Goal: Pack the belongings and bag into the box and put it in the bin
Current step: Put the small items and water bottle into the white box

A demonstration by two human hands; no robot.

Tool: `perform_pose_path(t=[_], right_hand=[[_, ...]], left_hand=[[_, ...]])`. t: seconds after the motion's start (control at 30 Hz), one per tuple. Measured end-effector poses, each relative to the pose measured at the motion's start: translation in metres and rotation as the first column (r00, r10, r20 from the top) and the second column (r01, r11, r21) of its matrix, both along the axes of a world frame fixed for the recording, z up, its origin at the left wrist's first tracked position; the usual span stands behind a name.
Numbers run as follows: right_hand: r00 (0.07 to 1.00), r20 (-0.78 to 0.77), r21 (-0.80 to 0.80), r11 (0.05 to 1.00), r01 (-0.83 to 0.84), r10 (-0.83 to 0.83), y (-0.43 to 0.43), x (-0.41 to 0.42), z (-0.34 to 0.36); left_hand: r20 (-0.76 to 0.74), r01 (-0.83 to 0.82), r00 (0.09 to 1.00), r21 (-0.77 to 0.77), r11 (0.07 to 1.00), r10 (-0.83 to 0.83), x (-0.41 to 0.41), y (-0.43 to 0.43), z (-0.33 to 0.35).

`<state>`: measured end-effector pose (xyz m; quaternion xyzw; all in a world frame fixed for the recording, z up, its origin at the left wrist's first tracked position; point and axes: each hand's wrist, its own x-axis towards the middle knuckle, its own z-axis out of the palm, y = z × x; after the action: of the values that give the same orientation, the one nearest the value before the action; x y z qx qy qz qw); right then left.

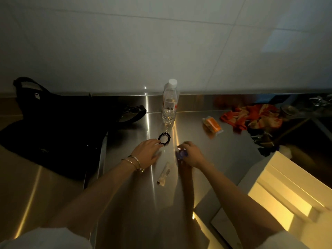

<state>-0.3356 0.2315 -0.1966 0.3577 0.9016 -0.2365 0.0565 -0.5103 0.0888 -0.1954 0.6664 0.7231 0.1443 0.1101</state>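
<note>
My left hand (146, 151) lies low over the steel counter (224, 159), its fingertips touching a black spiral hair tie (164, 139). My right hand (191, 156) is closed around a small blue-purple object (181, 154), blurred. Between the two wrists lies a small white tube (164, 174). A clear water bottle (169, 103) with a white cap stands behind the hair tie. A black bag (53, 126) slumps at the left. The open white box (280, 196) sits at the right front.
An orange packet (212, 125) and an orange patterned cloth (255, 115) lie at the right rear, with dark items (264, 142) below the cloth. A dark glasses case (133, 114) rests by the bag. A tiled wall rises behind the counter.
</note>
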Motion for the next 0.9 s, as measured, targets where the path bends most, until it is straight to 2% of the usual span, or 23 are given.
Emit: perform_pose_path(t=[0.13, 0.2, 0.3, 0.37, 0.43, 0.5, 0.63, 0.7, 0.83, 0.87, 0.9], right_hand=[[0.994, -0.032, 0.269, 0.957, 0.108, -0.103, 0.049, -0.001, 0.025], [0.981, -0.034, 0.268, 0.944, 0.194, -0.192, 0.085, 0.009, 0.029], [0.953, 0.035, 0.166, 0.942, 0.292, -0.302, 0.127, 0.024, 0.025], [0.956, 0.093, 0.092, 0.959, 0.270, -0.278, 0.140, 0.029, 0.016], [0.967, 0.073, 0.027, 0.970, 0.241, -0.242, 0.143, 0.026, 0.007], [0.979, 0.040, 0.066, 0.978, 0.199, -0.202, 0.139, 0.018, 0.002], [0.996, -0.033, 0.159, 0.984, 0.085, -0.081, 0.109, -0.011, 0.002], [0.996, -0.084, 0.140, 0.990, 0.011, 0.000, 0.088, -0.025, -0.001], [0.976, -0.110, 0.034, 0.982, -0.187, 0.190, 0.055, -0.049, -0.002], [0.965, -0.153, 0.002, 0.976, -0.216, 0.214, 0.051, -0.055, 0.000], [0.961, -0.221, -0.015, 0.985, -0.174, 0.166, 0.047, -0.061, 0.003]], left_hand=[[-0.028, 0.039, 0.999, -0.047, 0.998, -0.040, -0.004, 0.006, -0.003], [-0.064, 0.047, 0.997, -0.087, 0.995, -0.053, -0.003, 0.013, -0.004], [-0.097, 0.075, 0.991, -0.162, 0.984, -0.091, -0.003, 0.024, -0.009], [-0.132, 0.078, 0.985, -0.230, 0.970, -0.111, -0.009, 0.024, -0.012], [-0.141, 0.078, 0.983, -0.263, 0.962, -0.119, -0.018, 0.022, -0.013], [-0.153, 0.073, 0.981, -0.277, 0.958, -0.119, -0.027, 0.019, -0.012], [-0.147, 0.046, 0.986, -0.180, 0.983, -0.073, -0.039, 0.006, -0.010], [-0.141, 0.001, 0.990, -0.124, 0.992, -0.019, -0.043, -0.001, -0.010], [-0.118, -0.101, 0.989, -0.142, 0.985, 0.085, -0.048, -0.009, -0.007], [-0.117, -0.121, 0.987, -0.127, 0.984, 0.107, -0.050, -0.011, -0.005], [-0.121, -0.140, 0.985, -0.119, 0.983, 0.125, -0.051, -0.014, -0.001]])
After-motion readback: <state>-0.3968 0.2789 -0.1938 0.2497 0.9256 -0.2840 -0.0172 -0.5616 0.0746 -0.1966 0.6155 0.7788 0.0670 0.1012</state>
